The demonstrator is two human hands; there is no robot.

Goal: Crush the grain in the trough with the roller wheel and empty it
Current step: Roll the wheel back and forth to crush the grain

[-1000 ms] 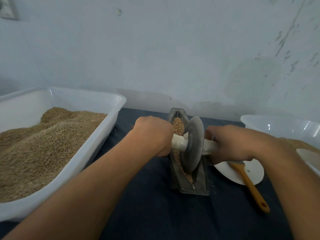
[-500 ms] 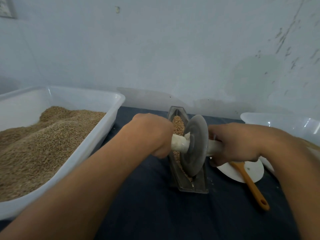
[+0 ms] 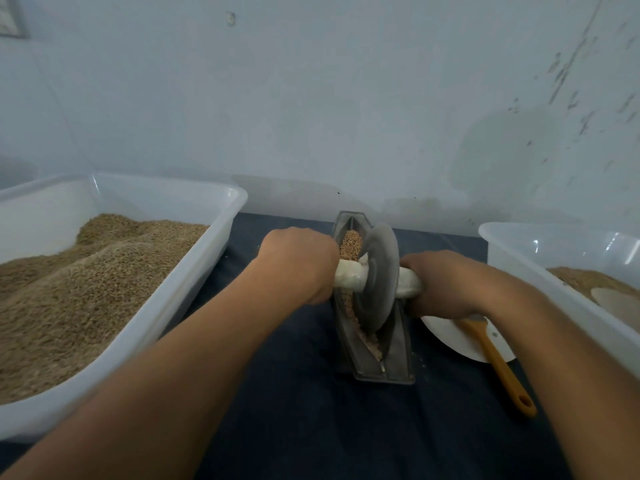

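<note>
The grey metal roller wheel, a flat matte disc with a thin rim, stands on edge in the narrow dark metal boat-shaped trough, which lies lengthwise on the dark blue cloth tabletop. A pale, rough-wrapped handle passes through the disc's centre. The left hand has its grip curled round the handle's left end, the right hand clamped round the right end, so the wheel sits between the two fists. Coarse tan grain fills the trough's far end; finer, paler crushed meal lies along its near channel. Against half a second ago, the wheel sits slightly farther along the trough, more of the near end bared. To the left stands a translucent white plastic tub heaped with grain; to the right, another white plastic tub. Beside the right hand lies a white round plate with an orange-handled spatula across it.
</note>
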